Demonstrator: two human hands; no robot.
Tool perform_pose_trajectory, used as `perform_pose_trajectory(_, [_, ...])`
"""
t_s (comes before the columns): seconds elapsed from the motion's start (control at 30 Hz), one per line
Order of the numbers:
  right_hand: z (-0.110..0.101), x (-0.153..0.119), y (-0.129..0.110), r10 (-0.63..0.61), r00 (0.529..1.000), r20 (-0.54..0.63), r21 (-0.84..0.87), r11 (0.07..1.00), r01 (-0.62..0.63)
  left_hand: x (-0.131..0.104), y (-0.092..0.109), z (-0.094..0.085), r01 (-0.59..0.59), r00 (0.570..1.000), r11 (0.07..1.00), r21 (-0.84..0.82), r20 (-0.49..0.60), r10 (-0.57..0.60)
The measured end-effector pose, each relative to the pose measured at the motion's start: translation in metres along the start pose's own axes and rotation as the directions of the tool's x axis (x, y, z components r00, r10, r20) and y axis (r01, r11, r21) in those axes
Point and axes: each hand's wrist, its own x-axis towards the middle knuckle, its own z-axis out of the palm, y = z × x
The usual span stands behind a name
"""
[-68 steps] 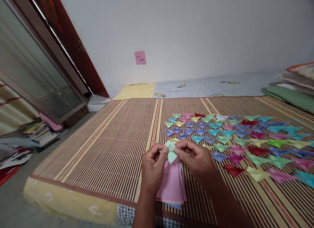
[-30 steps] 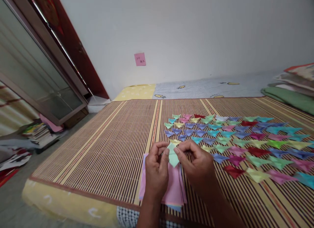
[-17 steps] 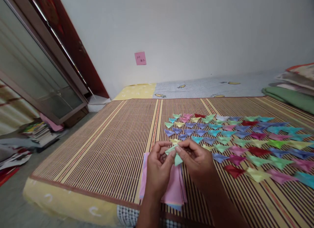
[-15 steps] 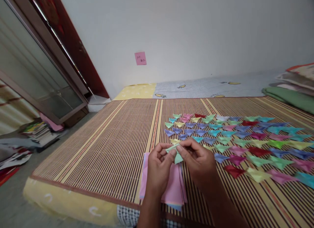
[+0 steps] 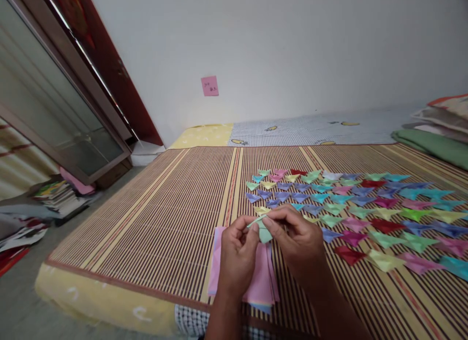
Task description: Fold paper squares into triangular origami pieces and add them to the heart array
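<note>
Paper (image 5: 265,236), light green and folded, is pinched between the left hand (image 5: 238,257) and the right hand (image 5: 300,242), both closed firmly on it. It is held over the striped mat (image 5: 164,208), near the pink paper stack (image 5: 260,276). To the right, colourful folded papers (image 5: 354,224) lie in several rows.

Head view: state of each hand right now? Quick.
Left hand: grip closed, holding the pale green folded paper at its left side.
Right hand: grip closed, holding the same paper at its upper right.
</note>
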Motion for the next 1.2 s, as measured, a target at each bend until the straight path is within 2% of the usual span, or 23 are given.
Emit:
perform_pose_trajectory(0.1, [0.000, 0.000, 0.001, 0.035, 0.999, 0.034, -0.020, 0.999, -0.034, 0.001, -0.002, -0.001, 0.017, 1.000, 1.000, -0.011, -0.023, -0.017])
perform_pose_trajectory(0.27, [0.001, -0.001, 0.005, 0.202, 0.977, 0.068, 0.007, 0.979, -0.203, 0.003, -0.014, -0.004, 0.010, 0.988, 0.993, -0.115, -0.154, -0.028])
perform_pose_trajectory(0.43, [0.001, -0.003, 0.007, 0.244, 0.964, 0.103, -0.025, 0.970, -0.243, 0.005, -0.019, -0.007, 0.007, 0.981, 0.990, -0.143, -0.193, -0.035])
perform_pose_trajectory(0.53, [0.003, -0.003, 0.006, 0.270, 0.951, 0.150, 0.019, 0.961, -0.276, 0.005, -0.019, -0.007, -0.011, 0.980, 0.992, -0.127, -0.199, -0.015])
perform_pose_trajectory(0.7, [0.005, -0.002, 0.006, 0.229, 0.959, 0.166, 0.124, 0.960, -0.251, 0.005, -0.019, -0.007, -0.004, 0.982, 0.987, -0.161, -0.185, -0.026])
perform_pose_trajectory(0.83, [0.007, -0.005, 0.006, 0.210, 0.971, 0.115, 0.109, 0.969, -0.223, 0.004, -0.018, -0.006, -0.019, 0.986, 0.992, -0.129, -0.170, -0.003])
perform_pose_trajectory(0.93, [0.006, -0.005, 0.005, 0.167, 0.984, 0.062, 0.021, 0.985, -0.169, 0.003, -0.013, -0.006, -0.025, 0.987, 0.998, -0.064, -0.157, 0.014])
perform_pose_trajectory(1.03, [0.003, -0.002, 0.003, 0.145, 0.987, 0.070, -0.046, 0.989, -0.142, 0.002, -0.007, -0.007, -0.035, 0.995, 0.999, 0.026, -0.098, 0.037])
perform_pose_trajectory(1.2, [-0.002, 0.002, 0.000, 0.046, 0.996, 0.073, -0.053, 0.998, -0.043, 0.000, -0.001, -0.006, -0.092, 0.996, 0.970, 0.226, 0.018, 0.090])
